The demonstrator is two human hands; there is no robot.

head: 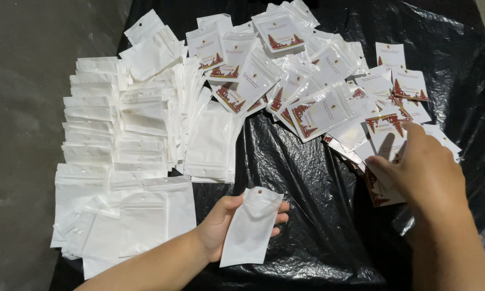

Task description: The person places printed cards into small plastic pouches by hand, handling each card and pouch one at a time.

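Note:
My left hand [221, 223] holds a plain white zip pouch [250, 226] by its edge, low in the middle, above the black plastic sheet [307, 183]. My right hand [423, 172] rests at the right on a loose heap of white pouches printed with red tree shapes [318, 110], its fingers touching one or two printed pouches [385, 137]; whether it grips them is unclear. Rows of plain white pouches [118, 140] lie stacked to the left of my left hand.
The black sheet covers a grey floor [21, 64], bare at the left. Printed pouches spread across the top and right of the sheet. A separate small stack of plain pouches [210, 145] lies in the middle.

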